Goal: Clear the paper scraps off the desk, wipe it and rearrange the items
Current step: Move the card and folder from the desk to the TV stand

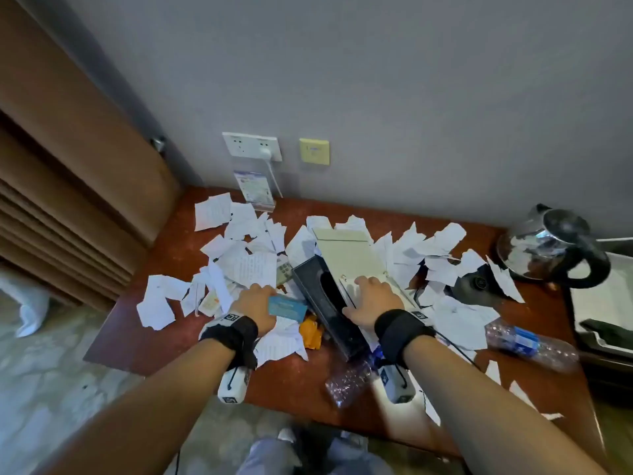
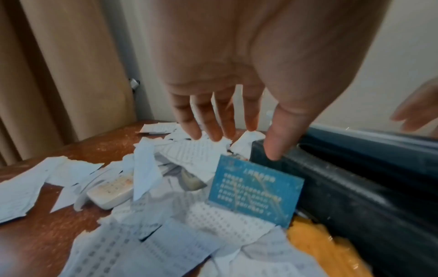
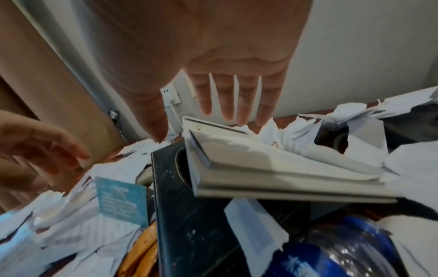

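Note:
Torn white paper scraps (image 1: pixel 251 265) litter the reddish desk (image 1: pixel 178 241). My left hand (image 1: pixel 255 296) is spread, fingers straight, just over a heap of scraps (image 2: pixel 189 155), holding nothing. A blue card (image 2: pixel 255 191) leans on a black tissue box (image 2: pixel 355 178) beside its thumb. My right hand (image 1: pixel 370 289) is open, palm down over a cream folder (image 1: pixel 352 258) that lies across the black box (image 3: pixel 189 206). Its fingers (image 3: pixel 244 105) hang over the folder (image 3: pixel 272 168); I cannot tell if they touch it.
A white remote (image 2: pixel 111 193) lies half under scraps. An orange packet (image 1: pixel 310 332), two plastic bottles (image 1: pixel 532 342) (image 1: pixel 349 378), a steel kettle (image 1: pixel 548 245), a tray (image 1: pixel 603 303) at the right and an acrylic sign (image 1: pixel 255 188) by the wall stand around.

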